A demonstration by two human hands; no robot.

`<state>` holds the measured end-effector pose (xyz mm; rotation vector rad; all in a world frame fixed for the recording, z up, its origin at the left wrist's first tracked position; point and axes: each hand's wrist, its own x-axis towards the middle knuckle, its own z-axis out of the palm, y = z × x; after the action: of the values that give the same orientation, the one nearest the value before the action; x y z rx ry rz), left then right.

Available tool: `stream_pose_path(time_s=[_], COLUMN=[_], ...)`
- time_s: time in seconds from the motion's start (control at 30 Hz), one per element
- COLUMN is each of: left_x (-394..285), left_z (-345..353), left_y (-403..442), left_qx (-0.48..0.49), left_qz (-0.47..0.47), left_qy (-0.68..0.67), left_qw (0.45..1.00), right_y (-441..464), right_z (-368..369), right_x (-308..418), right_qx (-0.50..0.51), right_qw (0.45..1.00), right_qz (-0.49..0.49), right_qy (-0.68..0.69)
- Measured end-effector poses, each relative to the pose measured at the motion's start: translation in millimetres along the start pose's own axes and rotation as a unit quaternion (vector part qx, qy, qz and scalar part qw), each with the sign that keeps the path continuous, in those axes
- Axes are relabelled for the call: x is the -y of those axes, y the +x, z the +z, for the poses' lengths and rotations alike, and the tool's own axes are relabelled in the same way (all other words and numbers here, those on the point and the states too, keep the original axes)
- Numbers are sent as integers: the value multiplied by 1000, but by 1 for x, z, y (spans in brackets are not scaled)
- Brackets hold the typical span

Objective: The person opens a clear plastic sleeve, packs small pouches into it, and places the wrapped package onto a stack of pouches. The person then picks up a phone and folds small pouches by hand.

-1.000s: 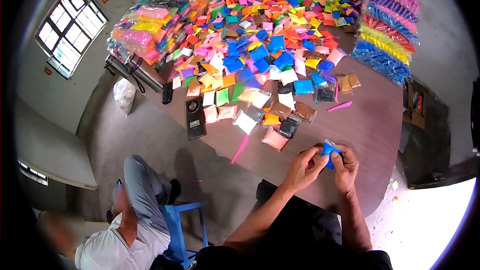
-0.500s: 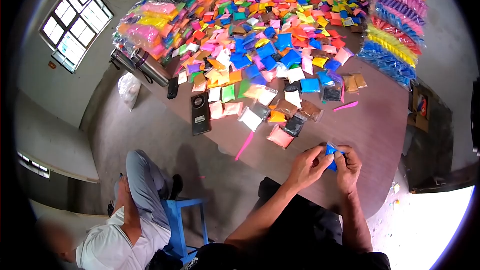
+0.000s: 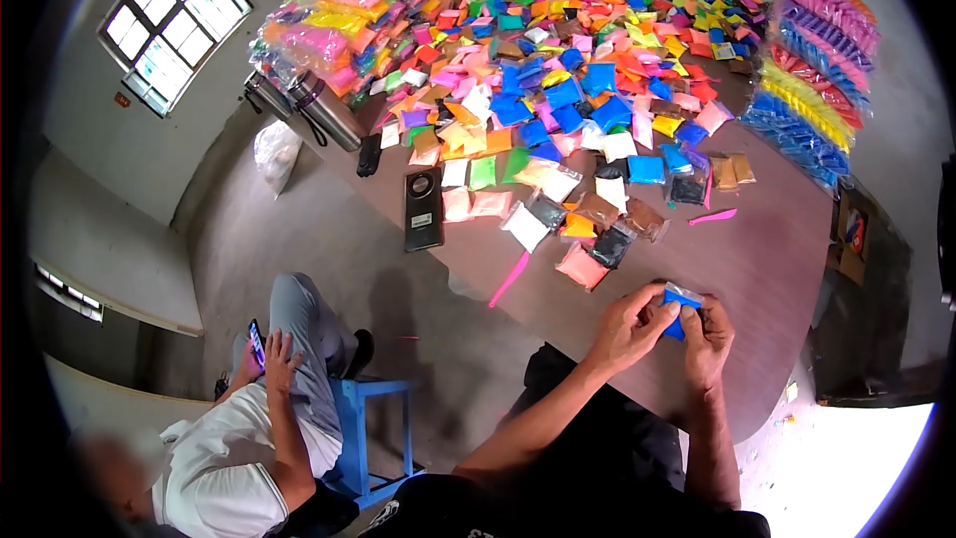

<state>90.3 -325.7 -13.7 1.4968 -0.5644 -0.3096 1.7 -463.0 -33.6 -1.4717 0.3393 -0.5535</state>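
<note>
A small blue packet with a clear top edge [image 3: 676, 327] is pinched between my two hands above the near edge of the brown table [image 3: 759, 339]. My left hand [image 3: 631, 327] grips its left side, thumb against the front. On the other side, my right hand [image 3: 708, 338] holds it with thumb and fingers closed. The fingers hide part of the packet. Just beyond my hands lie a pink packet [image 3: 582, 266], a black packet [image 3: 611, 245] and a white packet [image 3: 525, 227].
A big heap of colourful packets [image 3: 558, 30] covers the far table. Stacked bagged bundles [image 3: 807, 90] stand at right. A phone [image 3: 423, 209], a pink plastic tool [image 3: 509, 280] and a steel flask [image 3: 329, 112] sit leftward. Someone on a blue stool [image 3: 373, 428] holds a phone.
The view has shifted, so the table contents appear farther right. My hands still pinch the blue packet, whose clear top shows more. The seated person's phone has come into view.
</note>
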Motion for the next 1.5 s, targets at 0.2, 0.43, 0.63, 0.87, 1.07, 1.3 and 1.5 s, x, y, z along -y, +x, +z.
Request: stream_pose_path(time_s=[0.2,0.43,0.63,0.87,1.07,1.3,1.5], left_x=[15,18,21,23,-1,5,10], left_z=[-4,0,-2,-2,1,-1,1], left_y=[-1,-1,0,-2,1,-1,-3], left_qx=[-7,0,13,-14,14,10,19], left_qz=[22,34,11,15,29,19,23], left_qy=[-9,-21,-46,-45,46,11,28], left_qw=[1000,999,999,999,998,1000,999], right_y=[-1,-1,0,-3,0,-1,1], right_z=[7,1,-2,10,3,4,3], right_x=[8,2,-6,14,1,6,2], right_qx=[20,8,12,22,-32,-6,-9], right_qw=[1000,1000,998,999,999,1000,999], right_qz=[0,10,-51,0,-38,-7,-26], right_qy=[1,-5,-39,-46,-5,-11,26])
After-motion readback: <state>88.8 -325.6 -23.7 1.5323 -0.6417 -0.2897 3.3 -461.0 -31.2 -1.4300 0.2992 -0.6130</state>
